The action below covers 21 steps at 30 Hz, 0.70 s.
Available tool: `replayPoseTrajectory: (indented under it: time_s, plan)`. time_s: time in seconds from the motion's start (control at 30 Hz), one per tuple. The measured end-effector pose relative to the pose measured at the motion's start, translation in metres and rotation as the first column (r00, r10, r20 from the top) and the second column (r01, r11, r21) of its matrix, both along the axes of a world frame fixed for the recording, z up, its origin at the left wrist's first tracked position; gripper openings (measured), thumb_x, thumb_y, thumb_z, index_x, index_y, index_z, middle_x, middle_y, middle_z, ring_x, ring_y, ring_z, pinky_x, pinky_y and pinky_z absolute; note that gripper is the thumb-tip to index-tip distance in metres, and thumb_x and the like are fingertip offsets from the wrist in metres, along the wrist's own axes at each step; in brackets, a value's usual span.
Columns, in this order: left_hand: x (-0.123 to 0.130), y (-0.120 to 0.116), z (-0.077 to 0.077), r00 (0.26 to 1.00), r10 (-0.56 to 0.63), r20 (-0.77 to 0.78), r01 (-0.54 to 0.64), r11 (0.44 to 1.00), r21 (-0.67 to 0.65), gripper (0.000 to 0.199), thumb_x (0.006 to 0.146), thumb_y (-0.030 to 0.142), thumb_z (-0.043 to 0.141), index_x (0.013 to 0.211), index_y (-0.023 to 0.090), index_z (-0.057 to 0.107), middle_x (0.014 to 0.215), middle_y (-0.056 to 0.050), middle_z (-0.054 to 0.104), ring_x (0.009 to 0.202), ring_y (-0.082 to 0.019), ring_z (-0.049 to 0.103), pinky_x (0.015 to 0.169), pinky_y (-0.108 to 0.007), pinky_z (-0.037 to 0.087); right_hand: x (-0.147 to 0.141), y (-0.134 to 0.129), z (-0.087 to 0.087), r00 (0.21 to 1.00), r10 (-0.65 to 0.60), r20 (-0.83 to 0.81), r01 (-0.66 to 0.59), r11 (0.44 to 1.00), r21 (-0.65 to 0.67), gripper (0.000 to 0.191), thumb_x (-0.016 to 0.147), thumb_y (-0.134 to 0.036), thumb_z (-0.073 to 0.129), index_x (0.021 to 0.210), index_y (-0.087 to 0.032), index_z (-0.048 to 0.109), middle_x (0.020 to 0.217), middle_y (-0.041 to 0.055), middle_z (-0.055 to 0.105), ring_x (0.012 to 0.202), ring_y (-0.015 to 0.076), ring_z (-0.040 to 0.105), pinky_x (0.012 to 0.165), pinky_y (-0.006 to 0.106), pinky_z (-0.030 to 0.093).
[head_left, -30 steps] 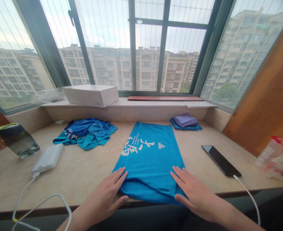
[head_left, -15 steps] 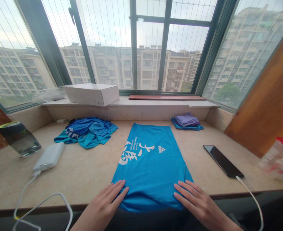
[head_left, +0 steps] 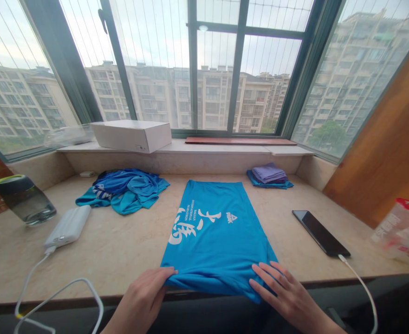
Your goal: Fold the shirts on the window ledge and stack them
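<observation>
A blue T-shirt (head_left: 221,241) with white lettering lies in a long folded strip, its near end at the counter's front edge. My left hand (head_left: 145,292) has closed on the near left corner, fingers curled under and thumb side on top, and the cloth there is bunched. At the near right corner, my right hand (head_left: 284,290) rests with fingers spread on the fabric. The near edge sags over the counter's front between the two hands.
A crumpled blue clothing pile (head_left: 127,188) lies back left; a folded purple and blue stack (head_left: 270,175) sits back right. A water bottle (head_left: 25,199) and white power bank (head_left: 68,225) with cable are left. A phone (head_left: 321,232) and plastic bag (head_left: 404,227) are right.
My left hand has gone from lying flat on the shirt to gripping its near left corner. The near left edge has risen and gathered. The right hand has barely moved.
</observation>
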State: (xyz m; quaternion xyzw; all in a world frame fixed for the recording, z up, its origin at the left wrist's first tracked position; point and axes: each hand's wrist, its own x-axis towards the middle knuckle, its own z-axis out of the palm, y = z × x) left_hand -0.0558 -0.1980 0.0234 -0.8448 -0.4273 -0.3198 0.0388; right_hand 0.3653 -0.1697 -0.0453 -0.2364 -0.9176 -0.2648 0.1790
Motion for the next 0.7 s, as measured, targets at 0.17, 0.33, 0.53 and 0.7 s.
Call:
replayPoseTrajectory:
  time_s: [0.17,0.33,0.53,0.7]
  plan:
    - [0.004,0.008,-0.002,0.989,0.046,0.142,-0.040,0.998,-0.044,0.023,0.097,0.020,0.049,0.109,0.024,0.068,0.097,-0.003,0.079,0.085,-0.017,0.077,0.078,-0.019,0.060,0.005,0.009,0.005,0.997,0.067,-0.037,-0.069,0.996,-0.054,0.043,0.103,-0.015,0.043,0.145,-0.021,0.052,0.143,0.0081,0.061,0.128,0.0243,0.058,0.108,0.042,0.048]
    - [0.006,0.012,0.001,0.953,0.075,0.294,-0.066,0.997,-0.040,0.022,0.098,0.030,0.052,0.107,0.025,0.071,0.092,-0.001,0.080,0.078,-0.016,0.077,0.073,-0.017,0.059,0.002,0.007,0.016,0.948,0.118,-0.295,-0.189,0.955,-0.228,0.037,0.101,-0.013,0.046,0.134,-0.018,0.060,0.124,0.0099,0.072,0.115,0.0234,0.066,0.101,0.041,0.052]
    - [0.011,0.009,0.048,0.870,0.227,0.438,-0.153,0.968,-0.197,0.024,0.093,0.041,0.058,0.100,0.025,0.074,0.085,0.000,0.079,0.070,-0.017,0.075,0.061,-0.019,0.058,-0.005,-0.004,0.055,0.798,-0.081,-0.598,-0.331,0.769,-0.547,0.028,0.100,-0.029,0.048,0.121,-0.022,0.064,0.106,0.0111,0.073,0.094,0.0249,0.069,0.086,0.038,0.058]
    - [0.021,0.070,0.083,0.797,0.370,0.477,-0.155,0.889,-0.431,0.036,0.087,0.050,0.059,0.101,0.019,0.072,0.084,-0.003,0.078,0.074,-0.021,0.072,0.062,-0.025,0.055,-0.024,0.060,0.091,0.639,-0.496,-0.589,-0.227,0.610,-0.760,0.038,0.101,-0.046,0.045,0.096,-0.020,0.071,0.085,0.0063,0.072,0.079,0.0247,0.068,0.075,0.035,0.057]
